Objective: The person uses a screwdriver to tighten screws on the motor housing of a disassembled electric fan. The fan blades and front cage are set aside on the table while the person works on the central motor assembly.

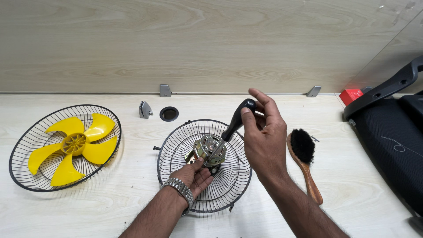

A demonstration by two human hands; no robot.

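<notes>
yellow fan blade (72, 145): lies in a black wire guard (26, 132) at far left of the desk, well apart from both hands.
left hand (194, 176): fingers curled around the lower side of the fan motor (210, 150), gripping it from below.
fan motor: sits at the centre of the rear wire guard (233, 180), mid-desk.
screwdriver (233, 125): long axis slants from its black handle at upper right down-left to the motor top; its tip is hard to make out.
right hand (262, 136): fingers closed on the handle end, up and to the right of the motor; the left hand is the nearer to the motor.
wooden brush (304, 163): just right of the right hand, untouched.
</notes>
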